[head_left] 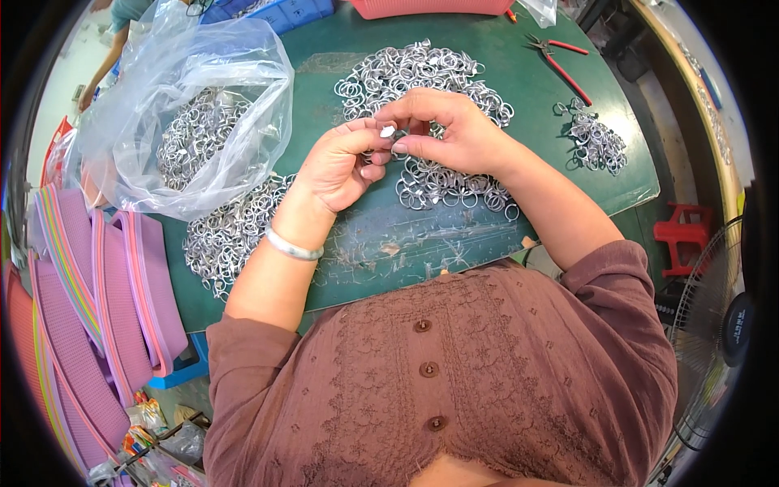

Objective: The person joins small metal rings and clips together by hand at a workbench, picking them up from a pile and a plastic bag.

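My left hand (345, 161) and my right hand (454, 134) meet above a green table. Both are closed in a pinch on a small metal ring (398, 135), largely covered by the fingers. A bright flat piece (388, 131) shows at the left fingertips. Behind and beneath the hands spreads a large heap of silvery metal rings (422, 69). A second pile of rings (235, 235) lies by my left forearm. More rings (195, 142) fill an opened clear plastic bag (260, 61) at the left.
At the far right of the green table (584, 207) are red-handled pliers (560, 69) and a small ring pile (600, 142). A blue crate (276, 16) and a pink basket (438, 8) stand at the back. Purple baskets (122, 292) are at the left, a fan (698, 325) at the right.
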{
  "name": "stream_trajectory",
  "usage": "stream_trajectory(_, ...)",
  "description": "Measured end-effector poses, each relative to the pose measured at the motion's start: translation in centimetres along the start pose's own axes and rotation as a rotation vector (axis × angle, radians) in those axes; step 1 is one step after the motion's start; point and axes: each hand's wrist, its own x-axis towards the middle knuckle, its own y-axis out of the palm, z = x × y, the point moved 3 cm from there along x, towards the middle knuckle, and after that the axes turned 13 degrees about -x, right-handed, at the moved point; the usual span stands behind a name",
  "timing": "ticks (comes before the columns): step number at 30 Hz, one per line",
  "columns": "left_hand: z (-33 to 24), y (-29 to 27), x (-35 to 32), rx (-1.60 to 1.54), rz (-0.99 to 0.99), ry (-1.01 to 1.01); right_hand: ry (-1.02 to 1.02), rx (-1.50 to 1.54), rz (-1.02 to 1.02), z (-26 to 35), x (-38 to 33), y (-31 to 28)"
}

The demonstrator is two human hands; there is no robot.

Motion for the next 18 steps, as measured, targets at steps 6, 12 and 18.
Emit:
stream_trajectory(6,0.4,0.3,-0.1,-0.015,-0.005,-0.021,-0.029,-0.049,0.023,0.0,0.0,0.0)
stream_trajectory(12,-0.1,1.2,-0.7,0.037,-0.115,0.148,-0.029,-0.056,-0.001,0.3,0.0,-0.4)
stream_trajectory(18,-0.3,1.5,-1.2,0.145,0.000,0.212,-0.090,-0.041,-0.070,0.1,0.2,-0.5)
